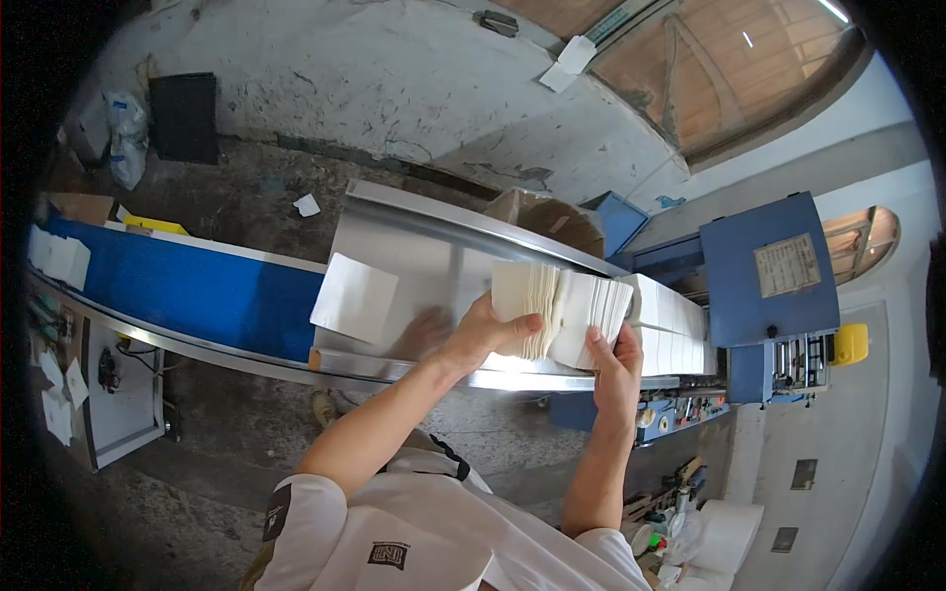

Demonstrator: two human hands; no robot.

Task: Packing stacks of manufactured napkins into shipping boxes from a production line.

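My left hand (490, 328) grips a stack of folded white paper napkins (523, 295), thumb across its near side. A second napkin stack (581, 313) sits right beside it, with my right hand (617, 357) closed on its lower right corner. Both stacks are over the shiny metal table (434, 266), their layered edges showing. To the right, a long row of white napkins (672, 317) runs into the blue machine (759, 276). A flat white napkin or sheet (356, 298) lies on the metal at the left. Some of my fingers are hidden behind the stacks.
A blue conveyor belt (197, 286) extends left from the metal table, with white napkin stacks (61, 258) at its far end. Behind the table stands a cardboard box (557, 223). Metal rails edge the table. White rolls (724, 542) and clutter lie at lower right.
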